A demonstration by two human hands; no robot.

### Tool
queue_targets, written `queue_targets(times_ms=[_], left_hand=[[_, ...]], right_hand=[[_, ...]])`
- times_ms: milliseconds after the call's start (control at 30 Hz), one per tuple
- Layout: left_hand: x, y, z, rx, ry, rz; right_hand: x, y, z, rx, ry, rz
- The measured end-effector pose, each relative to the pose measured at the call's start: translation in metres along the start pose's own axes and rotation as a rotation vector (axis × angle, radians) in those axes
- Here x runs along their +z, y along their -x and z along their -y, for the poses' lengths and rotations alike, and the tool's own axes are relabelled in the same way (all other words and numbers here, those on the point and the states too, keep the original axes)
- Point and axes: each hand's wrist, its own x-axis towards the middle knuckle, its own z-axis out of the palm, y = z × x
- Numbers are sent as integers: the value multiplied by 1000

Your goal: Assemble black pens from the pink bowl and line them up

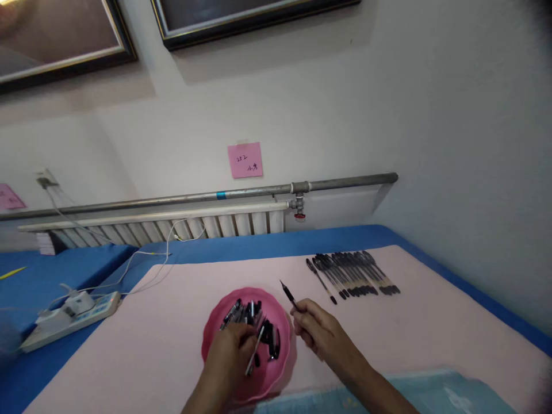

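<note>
A pink scalloped bowl point(207, 328) holds a jumble of black pen caps point(271, 339) and clear pen parts. My left hand point(230, 351) reaches into it with fingers bent together over the pieces. Whether a piece is pinched there is hidden by the fingers. A slim pale pen tube point(255, 352) lies slanted right beside the thumb. To the right of the bowl, my right hand point(317, 328) grips an uncapped pen point(288, 293) with a black grip section, its point up and to the left. Farther back on the right, several capped black pens point(351, 273) lie in a slanting row.
Pink paper point(168, 322) covers the blue table point(345, 234). A power strip point(73, 322) with plugs and white cables sits at left. Light-blue cloth point(422, 391) lies at the near edge. A radiator point(224, 224) and pipe run along the wall behind.
</note>
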Motion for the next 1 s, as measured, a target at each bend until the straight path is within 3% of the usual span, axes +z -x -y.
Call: queue_targets(times_ms=[133, 267, 467, 1000], left_hand=[[-18, 2, -6, -175, 884, -2], [-18, 3, -13, -232, 1237, -36], [-9, 3, -15, -236, 1365, -84], [0, 6, -18, -191, 1351, -100]], right_hand=[[13, 10, 6, -156, 159, 110], [23, 17, 7, -206, 280, 203], [25, 18, 5, -202, 333, 176], [27, 18, 4, -185, 323, 156]])
